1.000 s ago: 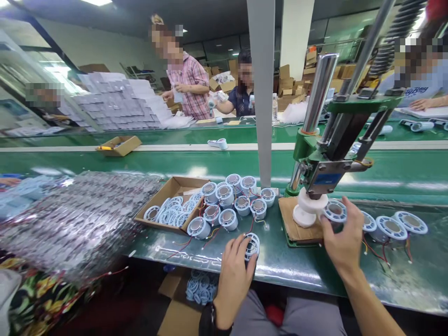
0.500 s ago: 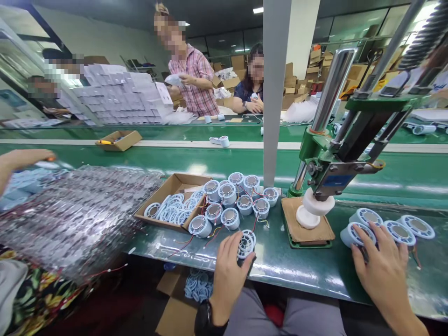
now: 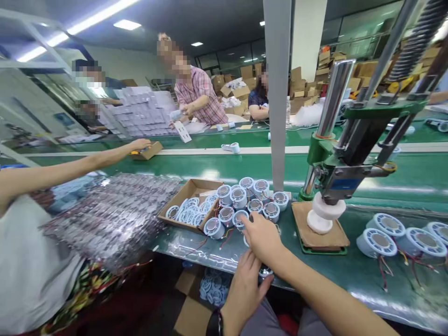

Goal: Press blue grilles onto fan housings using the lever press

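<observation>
My right hand reaches across to the left, fingers stretched out onto a cluster of round white-blue wired parts, its forefinger touching the nearest one. My left hand sits below it at the table's front edge, curled round a round white part that is mostly hidden. A hand press with a white head stands on a brown pad to the right, with nothing under it.
Three wired parts lie right of the press. A cardboard box of white rings and a heap of shiny bagged pieces lie to the left. A co-worker's arm reaches to a small box on the belt. People work across it.
My right hand let go of a part beside the others right of the press and swung left over to the cluster. My left hand drew back toward the table edge. The co-worker's arm stretched out.
</observation>
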Available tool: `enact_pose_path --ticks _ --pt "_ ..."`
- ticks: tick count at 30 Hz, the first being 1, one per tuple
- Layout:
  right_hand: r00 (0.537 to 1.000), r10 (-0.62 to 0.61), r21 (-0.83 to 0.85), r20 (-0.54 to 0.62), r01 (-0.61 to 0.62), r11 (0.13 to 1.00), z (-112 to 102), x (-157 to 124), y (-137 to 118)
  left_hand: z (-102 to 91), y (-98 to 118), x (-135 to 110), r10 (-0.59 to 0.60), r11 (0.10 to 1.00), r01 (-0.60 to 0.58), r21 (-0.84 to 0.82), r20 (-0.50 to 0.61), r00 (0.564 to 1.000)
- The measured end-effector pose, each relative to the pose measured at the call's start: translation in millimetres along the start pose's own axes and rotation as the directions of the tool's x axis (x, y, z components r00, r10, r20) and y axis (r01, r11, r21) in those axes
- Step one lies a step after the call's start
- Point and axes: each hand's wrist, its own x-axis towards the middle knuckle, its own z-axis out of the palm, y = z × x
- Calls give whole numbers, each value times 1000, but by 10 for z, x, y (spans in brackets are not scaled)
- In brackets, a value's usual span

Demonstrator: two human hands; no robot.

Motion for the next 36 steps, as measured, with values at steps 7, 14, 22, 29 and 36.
enact_pose_path --ticks 7,14,22,29,36 --pt "996 90 -11 -3 -91 996 248 138 -210 -31 -27 -230 -53 999 52 -16 -87 995" --pt "996 12 58 -87 -7 998 65 -99 -112 -29 -73 -242 -81 995 75 -67 -100 992" --pt "951 -109 210 -291 174 962 -320 -1309 709 -70 13 -62 18 995 -20 -93 -13 1000" --pt "976 -7 272 -218 68 960 -194 -1693 916 42 118 201 107 992 -96 -81 145 984" --pt "912 132 378 -389 27 925 77 -1658 852 85 150 217 -29 999 33 -27 116 993"
